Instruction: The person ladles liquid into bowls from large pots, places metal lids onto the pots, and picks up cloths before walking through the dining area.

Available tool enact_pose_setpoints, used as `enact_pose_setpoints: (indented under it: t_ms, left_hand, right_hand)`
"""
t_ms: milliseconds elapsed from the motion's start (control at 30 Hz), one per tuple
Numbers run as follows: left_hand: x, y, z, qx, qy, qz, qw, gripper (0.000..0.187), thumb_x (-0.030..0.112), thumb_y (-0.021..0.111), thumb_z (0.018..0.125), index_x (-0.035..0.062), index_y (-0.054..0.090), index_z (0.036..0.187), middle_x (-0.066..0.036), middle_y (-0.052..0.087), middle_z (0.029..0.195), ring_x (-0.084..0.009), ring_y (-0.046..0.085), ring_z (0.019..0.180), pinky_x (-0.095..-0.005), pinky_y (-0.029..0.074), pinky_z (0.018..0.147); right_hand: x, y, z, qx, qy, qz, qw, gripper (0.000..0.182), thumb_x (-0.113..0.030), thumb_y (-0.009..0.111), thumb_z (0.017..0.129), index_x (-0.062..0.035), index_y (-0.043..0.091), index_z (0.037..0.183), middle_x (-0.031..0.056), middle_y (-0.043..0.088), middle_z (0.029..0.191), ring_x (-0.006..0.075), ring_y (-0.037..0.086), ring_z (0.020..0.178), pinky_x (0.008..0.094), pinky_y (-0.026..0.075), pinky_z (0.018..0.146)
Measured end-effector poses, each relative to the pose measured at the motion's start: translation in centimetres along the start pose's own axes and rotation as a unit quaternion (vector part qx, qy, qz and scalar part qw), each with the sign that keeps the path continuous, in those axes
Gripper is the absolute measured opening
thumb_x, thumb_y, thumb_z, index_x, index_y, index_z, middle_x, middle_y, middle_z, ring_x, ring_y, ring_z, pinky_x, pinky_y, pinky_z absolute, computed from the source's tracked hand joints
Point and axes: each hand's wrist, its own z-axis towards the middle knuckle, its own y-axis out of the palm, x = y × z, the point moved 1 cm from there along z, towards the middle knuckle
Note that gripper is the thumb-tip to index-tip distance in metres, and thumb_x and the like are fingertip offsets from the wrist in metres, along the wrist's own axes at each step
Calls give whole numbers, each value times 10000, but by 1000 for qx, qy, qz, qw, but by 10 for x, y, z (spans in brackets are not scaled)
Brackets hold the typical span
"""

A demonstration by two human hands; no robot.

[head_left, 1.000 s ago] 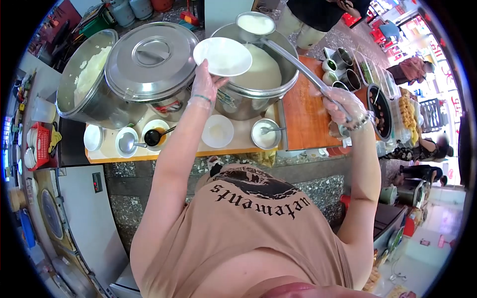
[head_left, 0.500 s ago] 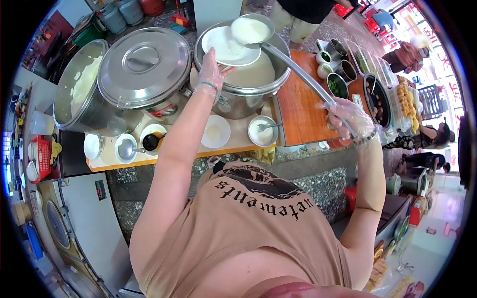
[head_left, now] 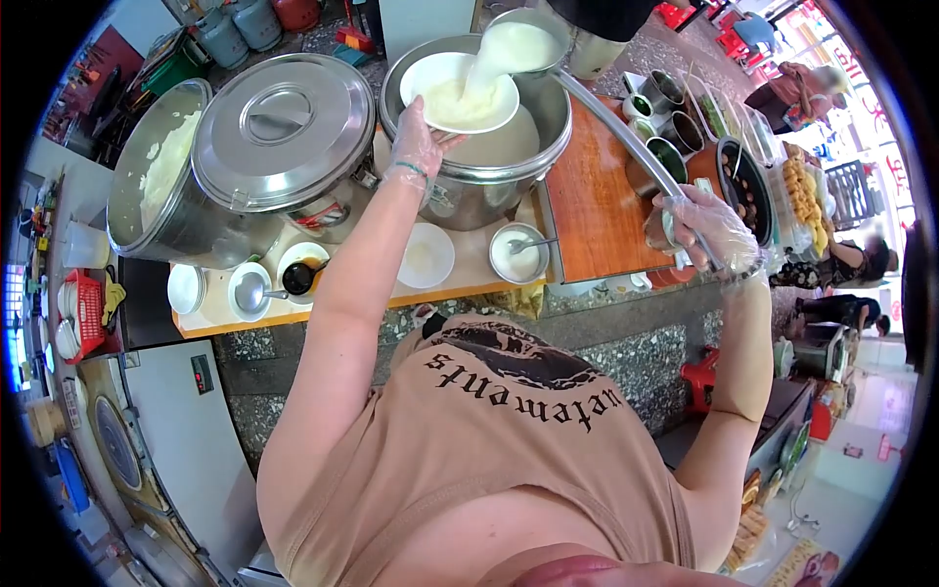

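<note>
My gloved left hand point(head_left: 419, 149) grips a white bowl point(head_left: 414, 80) by its near left edge, above a large steel pot point(head_left: 479, 203) of milky liquid. In my gloved right hand point(head_left: 702, 227) is the long handle of a steel ladle point(head_left: 626, 137). The ladle's cup is tilted over the bowl, and white liquid streams from it into the bowl. Below the pot, on the counter, lie a shallow white dish point(head_left: 426, 256) and a steel bowl point(head_left: 518, 276) of white contents with a spoon in it.
Left of the pot stand a lidded steel pot point(head_left: 279, 127) and a tilted pot point(head_left: 127, 196) with pale contents. White bowls point(head_left: 186, 289) line the counter edge. At right are a wooden board point(head_left: 597, 215), a dark pot point(head_left: 748, 196) and steel containers point(head_left: 665, 88). A person point(head_left: 597, 24) stands beyond.
The ladle has moved slightly right and tipped, so its white liquid now pours into the bowl. My right hand has shifted right and down; my left hand stays nearly in place.
</note>
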Motion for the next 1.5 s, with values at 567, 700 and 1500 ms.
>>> enact_pose_setpoints:
  t_ms: [567, 700, 1500]
  left_hand:
    - [-9, -15, -1, -16, -13, -6, 1000, 575, 436, 390, 943, 47, 349, 1365, -166, 470, 1317, -329, 512, 1183, -481, 486, 901]
    - [-8, -20, -4, -43, -10, -8, 999, 588, 450, 398, 941, 47, 357, 1367, -160, 481, 1314, -318, 516, 1184, -476, 490, 894]
    - [-5, -28, -2, -26, -16, -4, 1000, 582, 465, 424, 942, 42, 386, 1340, -141, 526, 1274, -297, 562, 1131, -487, 528, 841]
  right_hand:
    - [-4, 2, -13, 5, -21, -31, 999, 310, -229, 590, 914, -2, 524, 1114, -19, 456, 596, 47, 369, 382, 178, 278, 353]
    - [-4, 7, -17, 17, -16, -60, 998, 309, -242, 582, 909, -13, 526, 1110, -28, 449, 605, 38, 364, 383, 173, 285, 355]
    - [-3, 46, -26, 97, -58, -69, 991, 258, -202, 607, 897, -36, 530, 1079, -53, 423, 613, 24, 344, 398, 189, 280, 350]
